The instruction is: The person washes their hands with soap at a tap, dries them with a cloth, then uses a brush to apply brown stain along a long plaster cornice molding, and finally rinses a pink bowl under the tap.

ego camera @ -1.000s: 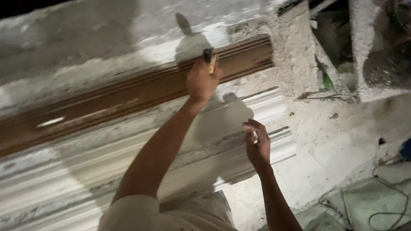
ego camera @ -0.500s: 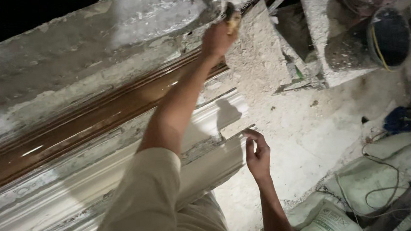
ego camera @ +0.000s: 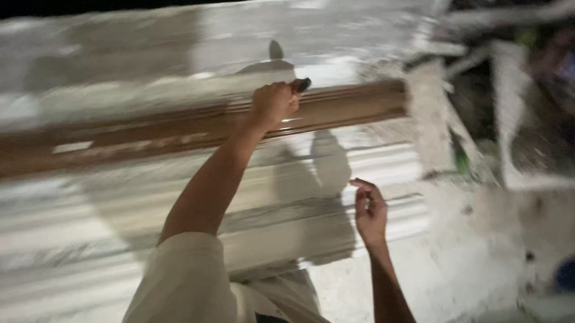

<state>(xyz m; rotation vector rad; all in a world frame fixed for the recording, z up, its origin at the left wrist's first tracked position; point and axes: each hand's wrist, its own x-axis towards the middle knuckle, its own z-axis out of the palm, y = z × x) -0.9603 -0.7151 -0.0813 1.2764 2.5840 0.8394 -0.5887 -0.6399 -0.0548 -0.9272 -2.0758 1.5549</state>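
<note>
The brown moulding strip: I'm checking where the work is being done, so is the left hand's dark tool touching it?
Cannot tell. In the blurred head view the left hand holds the dark tool at the brown strip's upper edge; no contact or gap shows.

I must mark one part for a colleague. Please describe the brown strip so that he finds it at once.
Start at the long pale ribbed moulding. Along its upper part runs the glossy brown grooved strip, under the left hand. It alone is dark and shiny; its neighbours are dull white.
</note>
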